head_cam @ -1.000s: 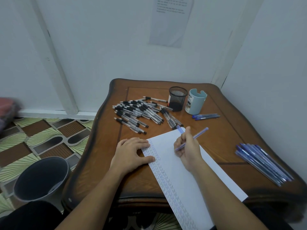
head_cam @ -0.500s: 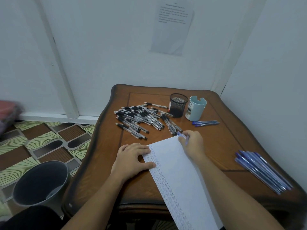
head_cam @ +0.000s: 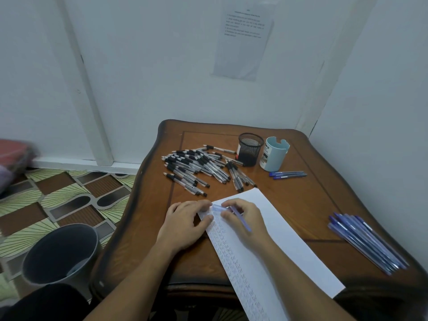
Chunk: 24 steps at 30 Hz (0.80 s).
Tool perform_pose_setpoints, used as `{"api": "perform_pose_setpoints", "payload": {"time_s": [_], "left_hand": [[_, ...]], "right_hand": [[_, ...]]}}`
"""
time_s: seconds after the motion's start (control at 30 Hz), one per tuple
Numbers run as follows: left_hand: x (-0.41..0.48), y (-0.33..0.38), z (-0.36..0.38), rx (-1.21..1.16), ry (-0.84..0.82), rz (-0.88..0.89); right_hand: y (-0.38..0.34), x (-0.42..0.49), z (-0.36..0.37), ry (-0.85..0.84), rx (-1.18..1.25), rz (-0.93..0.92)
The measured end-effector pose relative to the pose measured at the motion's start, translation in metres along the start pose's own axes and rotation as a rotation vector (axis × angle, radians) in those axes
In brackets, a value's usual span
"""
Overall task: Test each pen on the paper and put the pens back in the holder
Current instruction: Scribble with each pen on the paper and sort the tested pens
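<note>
The right hand (head_cam: 245, 218) had come back from the paper's far corner to beside the left hand (head_cam: 185, 224), its fingers clamped on a slim blue plastic pen (head_cam: 242, 220). The left fingers lay loosely spread on the left edge of the flat white paper (head_cam: 278, 239), which reached the glossy wooden surface's (head_cam: 312, 205) front edge.

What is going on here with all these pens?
Someone is testing pens. The right hand grips a blue pen over the paper, lined with scribbles down its left edge, while the left hand rests on that edge. A pile of black pens lies beside the mesh holder and pale cup, neither showing pens; more blue pens lie at the right.
</note>
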<state>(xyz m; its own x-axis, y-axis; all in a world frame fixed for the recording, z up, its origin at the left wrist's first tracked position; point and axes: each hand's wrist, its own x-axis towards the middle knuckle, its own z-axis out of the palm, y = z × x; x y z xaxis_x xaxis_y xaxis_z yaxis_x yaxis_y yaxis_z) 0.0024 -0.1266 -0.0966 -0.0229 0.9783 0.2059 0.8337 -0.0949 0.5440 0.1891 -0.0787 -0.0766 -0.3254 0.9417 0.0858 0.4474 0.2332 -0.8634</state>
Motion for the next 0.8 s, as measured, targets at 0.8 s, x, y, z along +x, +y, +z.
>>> {"api": "perform_pose_setpoints", "payload": {"time_s": [0.8], "left_hand": [[0.011, -0.010, 0.008, -0.087, 0.035, -0.109]], "right_hand": [[0.005, -0.003, -0.006, 0.116, 0.509, 0.208]]}}
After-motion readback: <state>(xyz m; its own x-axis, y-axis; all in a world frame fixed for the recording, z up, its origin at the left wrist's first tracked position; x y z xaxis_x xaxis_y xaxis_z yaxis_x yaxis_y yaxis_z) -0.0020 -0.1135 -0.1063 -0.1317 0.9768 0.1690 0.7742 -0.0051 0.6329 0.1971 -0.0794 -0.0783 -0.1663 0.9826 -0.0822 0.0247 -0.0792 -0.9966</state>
